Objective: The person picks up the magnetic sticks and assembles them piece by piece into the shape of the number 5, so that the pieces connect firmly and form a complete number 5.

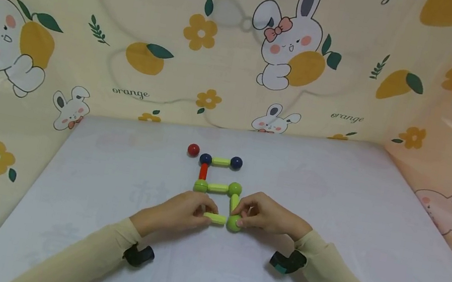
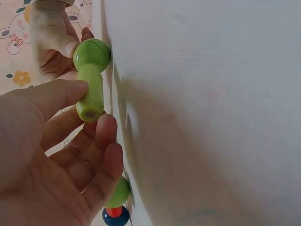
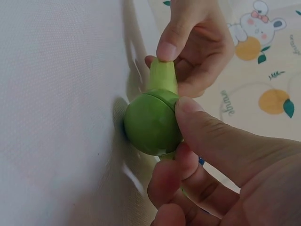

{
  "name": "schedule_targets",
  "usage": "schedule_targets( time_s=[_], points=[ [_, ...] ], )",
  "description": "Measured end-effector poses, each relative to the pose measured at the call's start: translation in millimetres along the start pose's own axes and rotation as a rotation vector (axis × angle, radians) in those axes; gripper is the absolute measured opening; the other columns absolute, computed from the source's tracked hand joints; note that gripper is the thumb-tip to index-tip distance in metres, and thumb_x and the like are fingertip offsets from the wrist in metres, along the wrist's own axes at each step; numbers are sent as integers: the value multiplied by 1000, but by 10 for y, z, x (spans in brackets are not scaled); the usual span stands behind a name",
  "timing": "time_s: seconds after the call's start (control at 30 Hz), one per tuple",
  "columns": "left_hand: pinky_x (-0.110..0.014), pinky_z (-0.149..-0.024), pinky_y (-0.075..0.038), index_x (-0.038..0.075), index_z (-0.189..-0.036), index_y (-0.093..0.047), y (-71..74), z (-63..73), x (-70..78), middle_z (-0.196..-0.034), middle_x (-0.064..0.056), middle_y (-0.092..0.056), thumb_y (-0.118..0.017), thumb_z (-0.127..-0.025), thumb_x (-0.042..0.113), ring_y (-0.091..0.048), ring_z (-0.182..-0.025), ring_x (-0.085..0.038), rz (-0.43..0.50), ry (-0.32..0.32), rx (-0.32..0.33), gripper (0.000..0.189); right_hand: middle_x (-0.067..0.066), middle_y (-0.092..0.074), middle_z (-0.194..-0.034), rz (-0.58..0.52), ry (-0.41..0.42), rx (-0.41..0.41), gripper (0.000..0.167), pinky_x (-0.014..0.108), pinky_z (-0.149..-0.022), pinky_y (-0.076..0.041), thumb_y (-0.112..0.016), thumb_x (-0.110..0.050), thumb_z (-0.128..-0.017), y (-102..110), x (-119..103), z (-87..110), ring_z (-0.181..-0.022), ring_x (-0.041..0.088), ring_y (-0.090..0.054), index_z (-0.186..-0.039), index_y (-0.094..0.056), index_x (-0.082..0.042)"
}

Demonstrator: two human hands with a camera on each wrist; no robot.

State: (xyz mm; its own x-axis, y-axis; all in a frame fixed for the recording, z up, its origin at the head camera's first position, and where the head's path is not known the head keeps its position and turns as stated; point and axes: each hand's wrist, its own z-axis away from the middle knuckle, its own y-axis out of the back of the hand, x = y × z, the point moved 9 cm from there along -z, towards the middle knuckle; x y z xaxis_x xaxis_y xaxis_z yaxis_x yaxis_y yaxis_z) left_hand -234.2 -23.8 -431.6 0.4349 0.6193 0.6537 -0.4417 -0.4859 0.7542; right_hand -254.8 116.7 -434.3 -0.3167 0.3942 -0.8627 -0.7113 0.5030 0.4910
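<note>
A light green rod (image 1: 215, 218) lies between the thumb and fingers of my left hand (image 1: 183, 211), which pinches it by its left end. Its other end points at a green ball (image 1: 233, 223), with a small gap in the head view. My right hand (image 1: 267, 215) pinches that ball with thumb and fingers. Another light green rod (image 1: 234, 203) runs from the ball up to a second green ball (image 1: 235, 189). From there a further green rod (image 1: 217, 188) leads left to a third green ball (image 1: 201, 186).
Behind, a red rod (image 1: 203, 172) joins the third green ball to a dark blue ball (image 1: 205, 159). A green rod (image 1: 221, 162) links it to another dark blue ball (image 1: 236, 163). A loose red ball (image 1: 193, 150) lies at the left on the white table (image 1: 315, 177). Printed cloth surrounds the table.
</note>
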Motion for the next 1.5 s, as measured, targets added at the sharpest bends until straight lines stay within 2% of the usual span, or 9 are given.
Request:
schedule_targets(
  time_s=[0.3,0.5,0.83,0.93,1.0,1.2,1.33,1.5],
  points=[
    [-22,-76,-50,8,-115,-73,-37,5,23,-99,0,-70,-70,-94,12,-58,-84,-8,-2,-1,-23,22,-2,-58,-78,-5,2,-3,16,19,-65,-44,-74,-5,-90,1,2,4,-71,6,-51,-105,-74,-1],
    [-26,-80,-50,9,-118,-72,-60,9,2,-105,-1,-70,-67,-96,10,-58,-88,-9,-24,31,-44,22,-2,-57,-77,-4,-5,-5,16,19,-65,-44,-74,-5,-90,-2,8,5,-71,6,-51,-105,-74,-2],
    [-25,-76,-50,10,-115,-72,-46,-10,23,-98,1,-69,-69,-96,14,-60,-85,-9,-13,13,-22,20,-2,-57,-77,-10,-5,-8,17,18,-64,-43,-74,-8,-90,4,10,3,-69,6,-50,-106,-74,-2],
    [-27,-79,-51,11,-117,-71,-11,1,6,-100,1,-69,-67,-97,17,-61,-87,-9,4,30,-24,22,-2,-56,-77,-11,-4,-11,18,18,-64,-43,-75,-8,-90,3,15,1,-69,6,-50,-106,-74,-2],
    [-27,-79,-52,11,-119,-70,66,9,-8,-101,1,-69,-66,-98,18,-61,-88,-10,6,36,-14,22,-2,-56,-76,-9,-4,-14,18,19,-65,-43,-75,-8,-90,3,18,-5,-69,7,-50,-106,-74,-2],
    [-23,-74,-52,9,-122,-68,446,29,-92,-105,-2,-68,-64,-100,20,-61,-85,-10,6,45,72,25,-3,-55,-76,-4,-23,-12,19,19,-66,-42,-75,-11,-90,20,53,-18,-71,7,-50,-108,-75,-3],
    [-28,-78,-54,9,-124,-67,630,17,-258,-112,-5,-69,-62,-101,19,-63,-89,-14,29,88,136,26,-3,-55,-77,-8,-24,-15,19,19,-68,-42,-75,-10,-90,8,76,2,-73,8,-50,-108,-74,-3],
    [-38,-90,-56,8,-129,-63,880,-42,-533,-129,-12,-65,-59,-102,18,-64,-103,-24,67,159,261,29,-2,-55,-77,-10,-20,-13,18,19,-68,-43,-74,-9,-90,0,66,2,-74,8,-50,-107,-74,-2]
  ],
)
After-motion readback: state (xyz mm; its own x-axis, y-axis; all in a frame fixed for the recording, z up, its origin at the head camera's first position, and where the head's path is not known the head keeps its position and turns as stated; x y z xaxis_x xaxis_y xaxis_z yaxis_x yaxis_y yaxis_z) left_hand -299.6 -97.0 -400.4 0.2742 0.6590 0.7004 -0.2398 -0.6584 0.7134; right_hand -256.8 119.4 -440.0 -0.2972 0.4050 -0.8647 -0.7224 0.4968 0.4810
